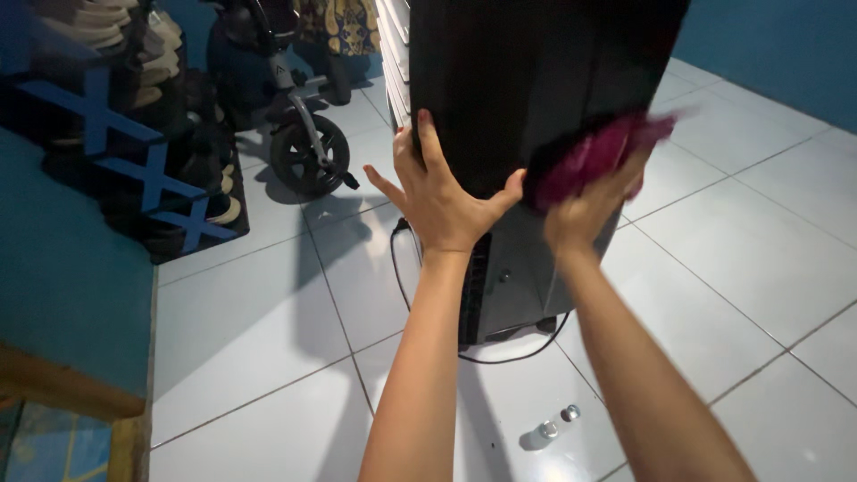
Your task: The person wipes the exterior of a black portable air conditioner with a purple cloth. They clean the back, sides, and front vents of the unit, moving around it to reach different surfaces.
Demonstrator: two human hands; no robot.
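Left hand (439,198) spread flat, steadying tall black air cooler (527,107): heavy, rigid, best gripped by its edges. Right hand (585,210) clutching soft magenta cloth (594,156) against it.

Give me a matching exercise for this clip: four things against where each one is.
Things:
1. left hand
2. pink cloth
3. two small metal caps
4. stroller wheel

Places:
A. on the floor tiles in front of the appliance
B. flat against the dark appliance
C. on the tiles by the shoe rack
D. in the right hand

Pairs: 1-B, 2-D, 3-A, 4-C
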